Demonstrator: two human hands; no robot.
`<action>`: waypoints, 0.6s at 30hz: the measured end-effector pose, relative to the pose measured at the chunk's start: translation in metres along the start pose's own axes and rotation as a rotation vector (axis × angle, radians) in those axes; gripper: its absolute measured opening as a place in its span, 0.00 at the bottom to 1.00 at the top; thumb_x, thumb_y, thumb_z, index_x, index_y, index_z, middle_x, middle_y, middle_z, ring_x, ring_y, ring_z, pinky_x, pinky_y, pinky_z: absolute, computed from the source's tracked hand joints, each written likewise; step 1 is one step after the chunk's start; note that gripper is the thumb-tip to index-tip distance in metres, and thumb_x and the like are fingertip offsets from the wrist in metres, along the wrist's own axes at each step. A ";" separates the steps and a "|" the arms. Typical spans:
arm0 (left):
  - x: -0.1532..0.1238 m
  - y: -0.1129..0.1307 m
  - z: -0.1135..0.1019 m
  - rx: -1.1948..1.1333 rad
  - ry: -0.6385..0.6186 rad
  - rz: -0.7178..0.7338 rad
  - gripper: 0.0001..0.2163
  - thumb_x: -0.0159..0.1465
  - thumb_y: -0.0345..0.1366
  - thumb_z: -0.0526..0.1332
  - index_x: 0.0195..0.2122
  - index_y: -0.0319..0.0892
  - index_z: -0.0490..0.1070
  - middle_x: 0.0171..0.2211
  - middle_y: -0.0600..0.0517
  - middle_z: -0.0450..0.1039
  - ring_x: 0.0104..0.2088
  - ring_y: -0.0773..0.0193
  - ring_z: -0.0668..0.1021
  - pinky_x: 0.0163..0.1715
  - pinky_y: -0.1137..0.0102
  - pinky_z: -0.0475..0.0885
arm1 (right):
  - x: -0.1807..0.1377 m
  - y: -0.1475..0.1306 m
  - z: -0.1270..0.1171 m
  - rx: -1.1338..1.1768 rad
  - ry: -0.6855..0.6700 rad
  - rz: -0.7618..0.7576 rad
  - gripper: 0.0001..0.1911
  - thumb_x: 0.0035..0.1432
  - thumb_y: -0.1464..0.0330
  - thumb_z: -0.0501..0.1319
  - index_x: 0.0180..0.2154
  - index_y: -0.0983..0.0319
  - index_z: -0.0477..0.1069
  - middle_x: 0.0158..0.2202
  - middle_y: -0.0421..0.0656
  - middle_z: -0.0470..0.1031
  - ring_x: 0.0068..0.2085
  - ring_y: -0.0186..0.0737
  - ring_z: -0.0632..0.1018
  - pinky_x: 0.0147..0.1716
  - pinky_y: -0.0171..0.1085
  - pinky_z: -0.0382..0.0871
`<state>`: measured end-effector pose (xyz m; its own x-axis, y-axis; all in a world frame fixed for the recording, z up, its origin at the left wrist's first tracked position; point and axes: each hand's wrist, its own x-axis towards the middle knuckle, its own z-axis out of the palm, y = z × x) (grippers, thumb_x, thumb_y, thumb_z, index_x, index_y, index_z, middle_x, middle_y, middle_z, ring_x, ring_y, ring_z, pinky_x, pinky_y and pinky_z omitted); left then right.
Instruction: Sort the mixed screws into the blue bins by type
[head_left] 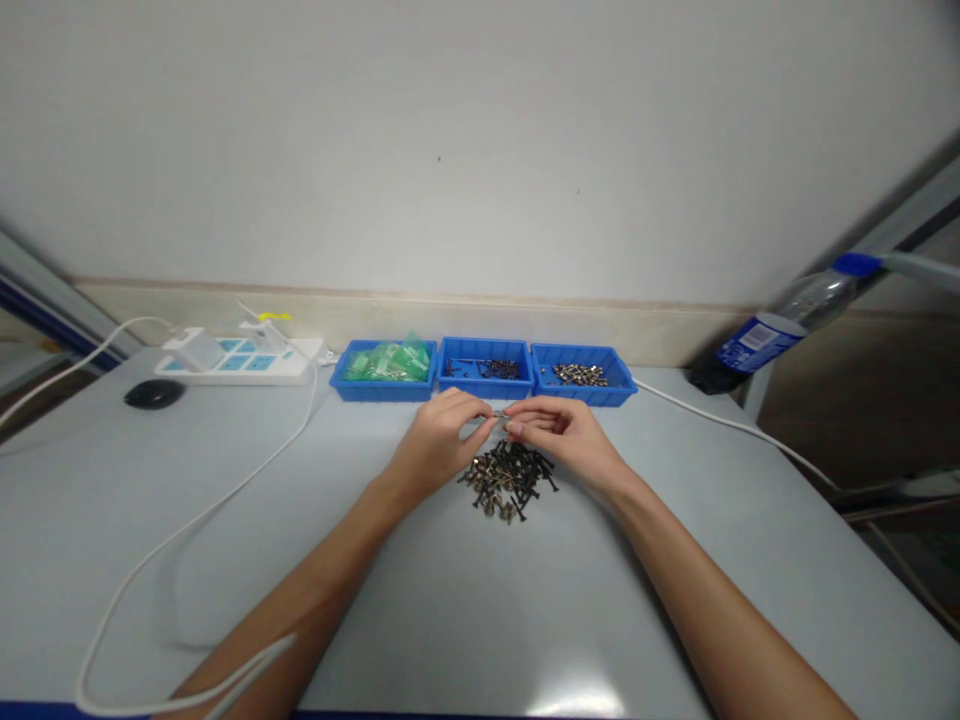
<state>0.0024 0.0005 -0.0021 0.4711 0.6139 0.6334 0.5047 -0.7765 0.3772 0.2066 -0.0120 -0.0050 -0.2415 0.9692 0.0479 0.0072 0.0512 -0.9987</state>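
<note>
Fingertips closed in a pinch, my left hand and my right hand meet just above the table. Between them is a small, thin metal piece, possibly a screw; its exact kind is too small to make out. Below my hands lies a loose pile of screws, black ones mixed with brassy metal pieces. Behind my hands stand three blue trays in a row. The left tray holds green plastic bags, the middle tray dark screws, and the right tray shiny brassy pieces.
On the left, a white power strip with plugged-in adapters stands by the wall, a black mouse before it. A white cable loops across the table towards my left forearm. At the back right, a blue-labelled bottle leans with dark liquid inside.
</note>
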 end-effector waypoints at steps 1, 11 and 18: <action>0.000 0.001 0.000 0.001 -0.004 0.009 0.05 0.67 0.30 0.60 0.35 0.39 0.74 0.34 0.48 0.79 0.36 0.60 0.77 0.40 0.66 0.71 | 0.000 0.000 0.001 0.019 0.004 -0.001 0.16 0.48 0.60 0.72 0.38 0.60 0.80 0.35 0.45 0.82 0.35 0.41 0.82 0.41 0.42 0.76; -0.004 -0.001 0.005 -0.046 -0.264 0.050 0.18 0.65 0.22 0.53 0.54 0.40 0.71 0.52 0.46 0.76 0.53 0.57 0.74 0.54 0.58 0.71 | 0.007 -0.001 -0.005 0.126 0.281 -0.093 0.12 0.46 0.63 0.73 0.34 0.60 0.81 0.31 0.44 0.83 0.32 0.40 0.81 0.40 0.41 0.75; -0.013 -0.012 0.020 0.039 -0.470 0.102 0.32 0.54 0.15 0.51 0.58 0.43 0.69 0.60 0.49 0.69 0.65 0.52 0.63 0.60 0.51 0.65 | 0.010 -0.003 -0.019 0.221 0.636 -0.117 0.15 0.46 0.65 0.72 0.39 0.60 0.80 0.40 0.47 0.83 0.35 0.40 0.82 0.37 0.40 0.76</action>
<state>0.0044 0.0050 -0.0284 0.7910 0.5396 0.2882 0.4617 -0.8357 0.2974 0.2224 0.0020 -0.0012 0.3889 0.9168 0.0907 -0.1986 0.1796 -0.9635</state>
